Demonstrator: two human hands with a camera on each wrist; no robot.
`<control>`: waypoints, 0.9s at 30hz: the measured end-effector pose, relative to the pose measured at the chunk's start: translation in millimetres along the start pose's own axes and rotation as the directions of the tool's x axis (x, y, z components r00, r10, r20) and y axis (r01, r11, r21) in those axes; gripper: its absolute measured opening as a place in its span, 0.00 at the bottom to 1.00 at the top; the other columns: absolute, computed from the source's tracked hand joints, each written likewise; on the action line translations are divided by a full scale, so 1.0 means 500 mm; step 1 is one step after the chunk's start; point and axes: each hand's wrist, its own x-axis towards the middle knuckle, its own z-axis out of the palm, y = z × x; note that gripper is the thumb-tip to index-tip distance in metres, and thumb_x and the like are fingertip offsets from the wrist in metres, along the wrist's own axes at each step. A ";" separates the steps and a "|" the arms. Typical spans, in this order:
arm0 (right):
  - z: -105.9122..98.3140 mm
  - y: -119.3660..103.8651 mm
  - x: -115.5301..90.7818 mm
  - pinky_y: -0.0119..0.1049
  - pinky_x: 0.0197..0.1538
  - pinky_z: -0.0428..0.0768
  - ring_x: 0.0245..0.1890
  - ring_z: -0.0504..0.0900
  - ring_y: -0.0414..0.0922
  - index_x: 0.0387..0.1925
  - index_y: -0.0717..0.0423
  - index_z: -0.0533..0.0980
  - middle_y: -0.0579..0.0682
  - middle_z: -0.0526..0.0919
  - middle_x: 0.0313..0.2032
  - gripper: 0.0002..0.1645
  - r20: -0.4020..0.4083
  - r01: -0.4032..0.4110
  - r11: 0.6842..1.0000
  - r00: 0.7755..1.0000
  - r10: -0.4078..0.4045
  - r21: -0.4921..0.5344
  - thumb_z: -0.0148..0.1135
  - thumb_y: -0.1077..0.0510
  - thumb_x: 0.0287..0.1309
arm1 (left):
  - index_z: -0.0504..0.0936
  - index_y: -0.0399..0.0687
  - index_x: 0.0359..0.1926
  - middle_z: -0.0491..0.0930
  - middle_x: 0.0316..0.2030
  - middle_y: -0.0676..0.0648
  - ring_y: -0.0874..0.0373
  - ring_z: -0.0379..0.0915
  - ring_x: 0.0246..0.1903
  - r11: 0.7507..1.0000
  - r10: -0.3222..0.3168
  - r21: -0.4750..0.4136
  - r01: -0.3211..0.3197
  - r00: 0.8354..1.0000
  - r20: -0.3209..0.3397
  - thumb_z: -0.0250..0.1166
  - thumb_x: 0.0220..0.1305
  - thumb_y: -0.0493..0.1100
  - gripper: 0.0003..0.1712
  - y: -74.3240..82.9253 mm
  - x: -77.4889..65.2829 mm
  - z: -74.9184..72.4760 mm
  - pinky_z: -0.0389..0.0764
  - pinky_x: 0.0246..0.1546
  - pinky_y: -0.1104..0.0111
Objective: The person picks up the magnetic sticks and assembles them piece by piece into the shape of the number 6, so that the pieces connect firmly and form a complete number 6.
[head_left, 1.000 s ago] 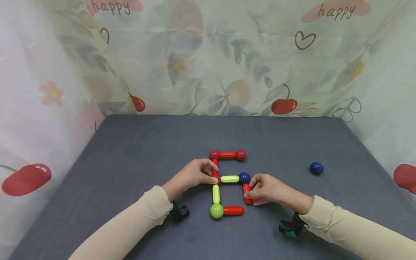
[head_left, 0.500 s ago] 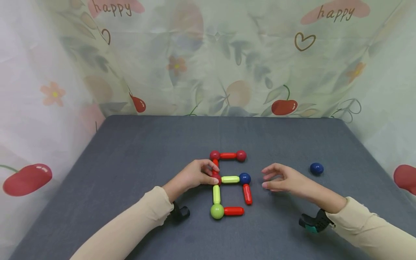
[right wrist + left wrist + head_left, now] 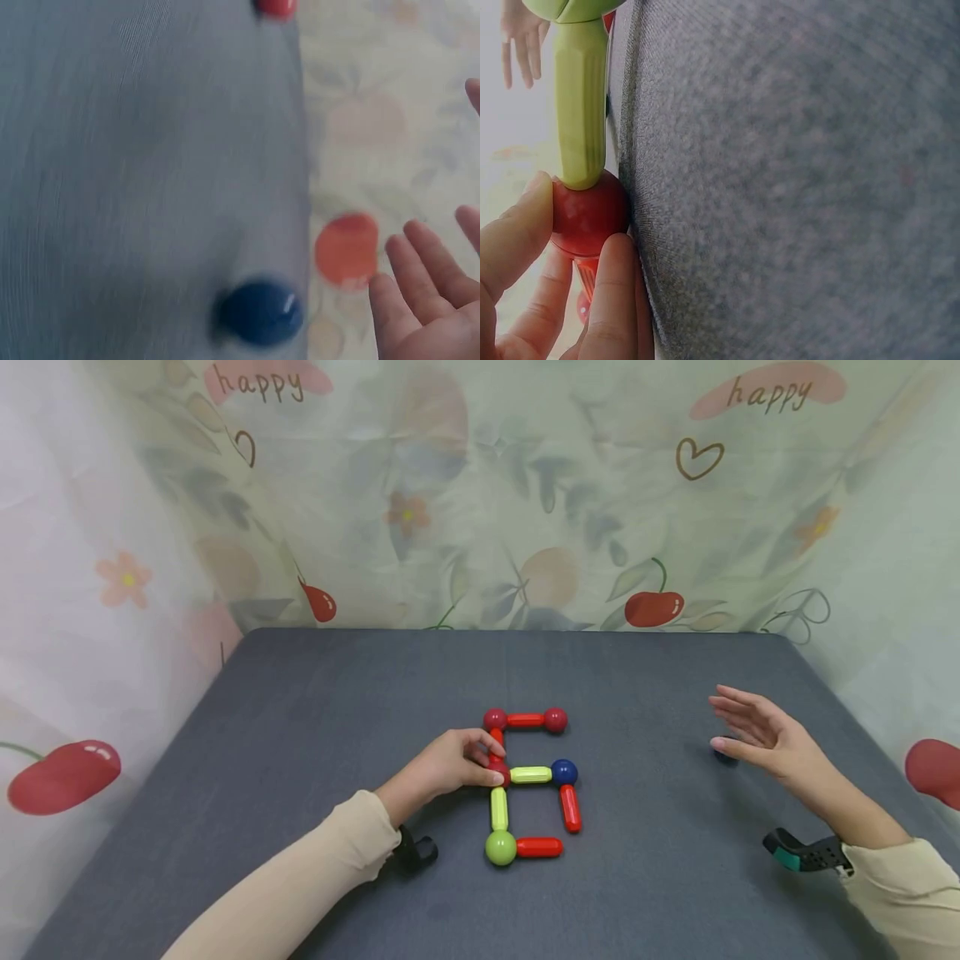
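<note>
My left hand (image 3: pixel 450 767) pinches the red ball (image 3: pixel 592 214) at the middle joint of a ball-and-rod figure lying on the table. A yellow-green rod (image 3: pixel 531 774) runs right from that ball to a blue ball (image 3: pixel 565 772), from which a red rod (image 3: pixel 571 808) points toward the near edge. Another yellow-green rod (image 3: pixel 581 105) joins the red ball to a green ball (image 3: pixel 501 847), which carries a red rod (image 3: pixel 538 847). Far right, my right hand (image 3: pixel 772 739) hovers with fingers extended over a loose blue ball (image 3: pixel 262 313), mostly hidden by the hand in the head view.
At the figure's far end, a red rod (image 3: pixel 525 720) links two red balls, one at the corner (image 3: pixel 495 720). A dark grey cloth covers the table (image 3: pixel 360 685). A patterned curtain (image 3: pixel 480 510) stands behind its far edge. Black bands sit on both wrists.
My right hand has let go of the red rod below the blue ball and moved right, over to the loose blue ball. The left hand keeps its place on the red ball.
</note>
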 end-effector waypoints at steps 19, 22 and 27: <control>-0.068 0.097 0.017 0.17 0.44 0.72 0.46 0.68 0.14 0.66 0.64 0.63 0.37 0.73 0.57 0.39 0.093 -0.190 0.933 0.969 0.228 -0.306 0.67 0.53 0.59 | 0.83 0.54 0.41 0.78 0.35 0.48 0.55 0.71 0.36 1.000 -0.004 -0.002 0.004 1.000 0.003 0.76 0.51 0.40 0.16 0.001 0.000 0.001 0.72 0.31 0.68; -0.072 0.103 0.023 0.19 0.43 0.73 0.45 0.70 0.17 0.63 0.65 0.67 0.31 0.74 0.52 0.35 0.104 -0.192 0.933 0.967 0.233 -0.303 0.67 0.54 0.59 | 0.83 0.54 0.41 0.78 0.35 0.48 0.55 0.71 0.36 1.000 -0.003 -0.007 0.003 1.000 0.004 0.76 0.51 0.40 0.16 0.002 0.000 0.001 0.72 0.31 0.68; -0.077 0.111 0.032 0.23 0.41 0.74 0.43 0.74 0.23 0.59 0.62 0.72 0.43 0.79 0.51 0.30 0.122 -0.253 0.915 0.945 0.303 -0.313 0.66 0.50 0.60 | 0.83 0.54 0.41 0.78 0.36 0.48 0.54 0.71 0.37 1.000 -0.008 -0.009 0.008 1.000 0.003 0.76 0.51 0.40 0.16 0.002 0.000 0.000 0.73 0.31 0.68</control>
